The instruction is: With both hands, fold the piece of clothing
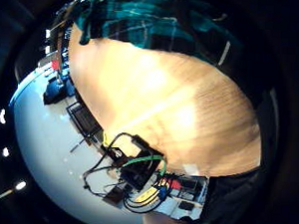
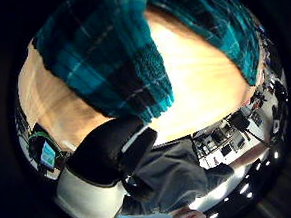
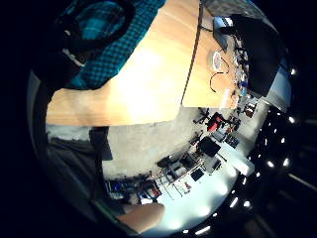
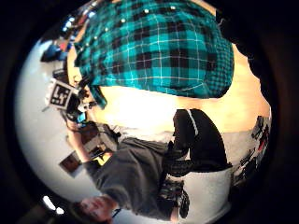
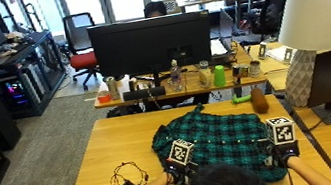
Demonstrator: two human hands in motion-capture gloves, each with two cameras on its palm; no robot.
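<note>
As I read the outside view, the teal-and-black plaid flannel shirt (image 5: 220, 139) lies spread and rumpled on the pale wooden table (image 5: 120, 140), its long axis running from the near right edge toward the far left, where 1 narrow corner points away from me. A row of small white buttons crosses the soft woven cloth. My left hand (image 5: 177, 170) and right hand (image 5: 285, 151) sit at its near hem; I cannot tell whether either set of fingers grips the fabric.
</note>
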